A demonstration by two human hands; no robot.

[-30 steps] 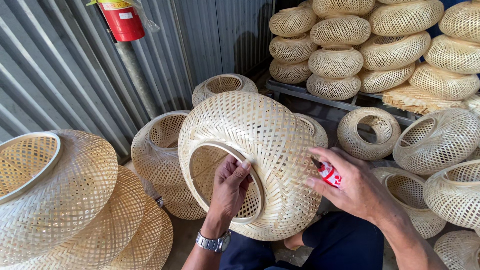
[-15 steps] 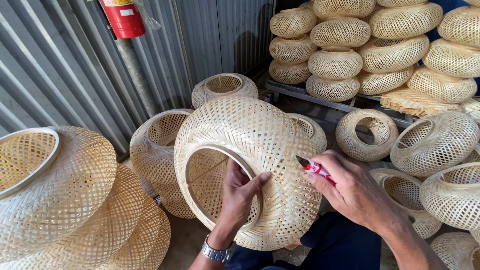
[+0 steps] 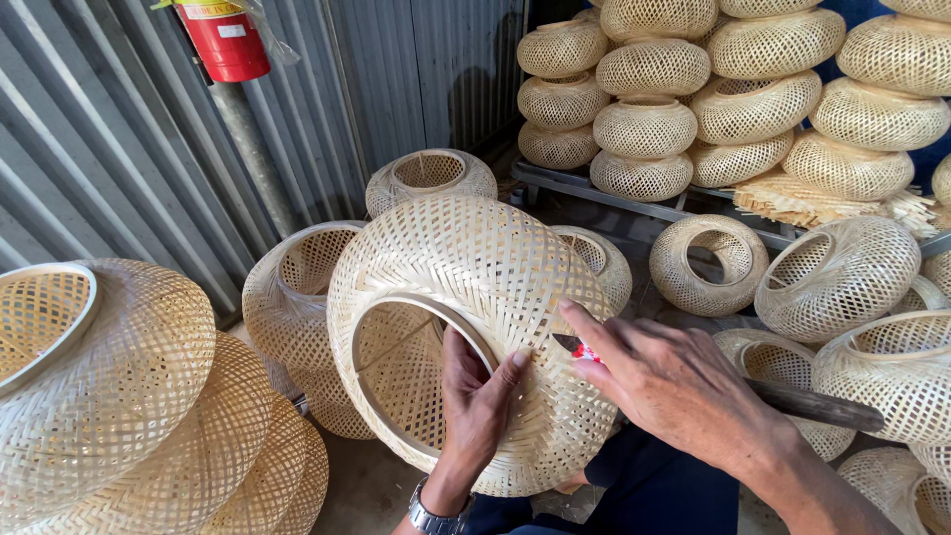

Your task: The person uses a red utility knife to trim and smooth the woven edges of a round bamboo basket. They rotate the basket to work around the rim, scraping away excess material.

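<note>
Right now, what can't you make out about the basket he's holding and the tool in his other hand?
- Head view: the tool's tip pokes out red and dark; the right hand covers the rest, so its kind is unclear.
- The left hand reaches through the basket's ring; the fingers inside are hidden by the palm.
- The basket's lower rear is hidden behind both hands.
- The left forearm and its watch are cut off by the bottom edge.

Single head-worn view, looking down and forward from close range over the woven lampshade (image 3: 466,327) held at lap level. It faces the corrugated wall (image 3: 109,168) and stacked shades (image 3: 743,89) beyond.
</note>
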